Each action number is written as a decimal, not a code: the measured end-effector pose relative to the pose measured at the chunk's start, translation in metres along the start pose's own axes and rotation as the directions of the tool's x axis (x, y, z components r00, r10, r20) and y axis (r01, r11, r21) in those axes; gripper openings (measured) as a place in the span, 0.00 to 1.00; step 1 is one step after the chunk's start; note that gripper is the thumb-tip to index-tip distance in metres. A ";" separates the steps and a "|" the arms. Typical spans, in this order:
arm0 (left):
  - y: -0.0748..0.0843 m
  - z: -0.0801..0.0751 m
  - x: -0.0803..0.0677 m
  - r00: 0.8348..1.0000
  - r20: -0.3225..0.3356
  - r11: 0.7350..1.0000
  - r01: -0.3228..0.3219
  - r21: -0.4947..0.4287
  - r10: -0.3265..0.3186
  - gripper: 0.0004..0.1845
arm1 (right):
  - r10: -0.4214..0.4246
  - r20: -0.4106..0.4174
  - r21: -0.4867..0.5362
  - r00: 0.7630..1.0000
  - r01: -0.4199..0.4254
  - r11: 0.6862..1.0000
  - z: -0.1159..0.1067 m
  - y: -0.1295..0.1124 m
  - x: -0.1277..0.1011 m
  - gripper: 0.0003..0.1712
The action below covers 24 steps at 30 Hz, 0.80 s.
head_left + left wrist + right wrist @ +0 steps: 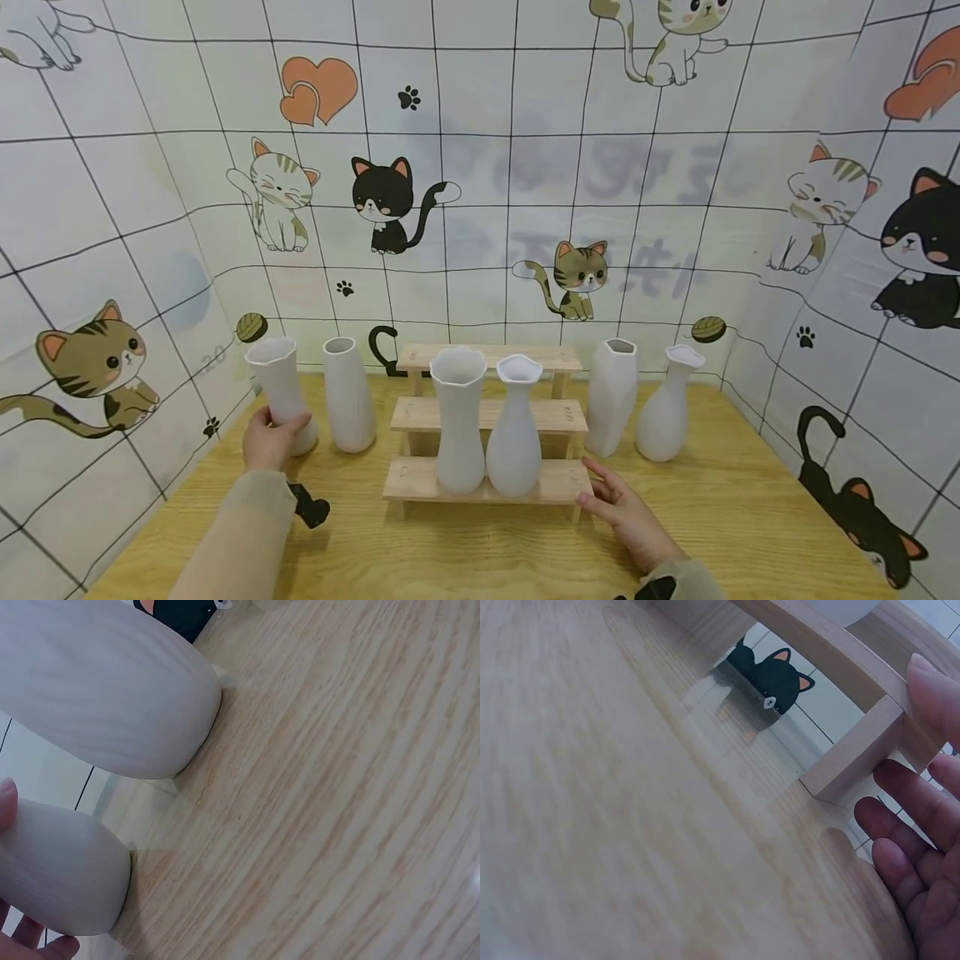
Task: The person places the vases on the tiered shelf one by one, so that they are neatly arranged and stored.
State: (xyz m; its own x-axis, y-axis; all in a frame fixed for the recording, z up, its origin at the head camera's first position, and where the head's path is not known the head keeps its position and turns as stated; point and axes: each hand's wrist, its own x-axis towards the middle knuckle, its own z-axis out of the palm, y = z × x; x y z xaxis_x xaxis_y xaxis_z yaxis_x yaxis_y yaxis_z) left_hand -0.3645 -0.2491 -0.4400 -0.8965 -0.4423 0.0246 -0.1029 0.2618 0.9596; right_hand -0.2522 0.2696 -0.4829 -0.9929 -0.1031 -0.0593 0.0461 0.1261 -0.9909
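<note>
My left hand (272,442) grips the lower part of a white flared vase (276,371), whose base is right at the tabletop. In the left wrist view, thumb and fingers lie on opposite sides of this vase (64,866). To its right stands a tall white vase (348,400). With thumb and fingers, my right hand (626,512) holds the right end of the lowest tier of a three-tier wooden rack (408,479), close to a rack leg (855,754) in the right wrist view. On that tier stand a scalloped-rim vase (460,425) and a narrow-necked vase (514,433).
Right of the rack stand an angular white vase (611,400) and another narrow-necked vase (665,417). A wooden table (450,558) lies under everything. Cat-printed, gridded sheeting (480,167) encloses the back and both sides.
</note>
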 end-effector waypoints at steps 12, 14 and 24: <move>-0.002 -0.008 -0.008 1.000 0.011 1.000 0.006 -0.007 -0.006 0.47 | -0.008 -0.012 0.009 1.000 0.008 1.000 0.002 0.002 0.001 0.37; -0.002 -0.010 -0.010 1.000 0.017 1.000 0.003 0.002 -0.003 0.47 | -0.012 -0.012 0.017 1.000 0.012 1.000 0.001 0.002 0.001 0.37; 0.002 -0.018 -0.020 0.998 0.068 1.000 -0.007 0.030 0.005 0.48 | -0.029 -0.006 0.043 1.000 0.030 0.999 0.002 -0.001 -0.001 0.37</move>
State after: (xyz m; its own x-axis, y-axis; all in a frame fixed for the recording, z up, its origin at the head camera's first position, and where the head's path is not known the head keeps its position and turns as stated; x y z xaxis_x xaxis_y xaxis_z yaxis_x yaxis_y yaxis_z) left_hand -0.3390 -0.2556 -0.4332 -0.9243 -0.3815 0.0105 -0.1092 0.2907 0.9506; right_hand -0.2506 0.2674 -0.4820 -0.9945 -0.1010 -0.0294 0.0213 0.0802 -0.9965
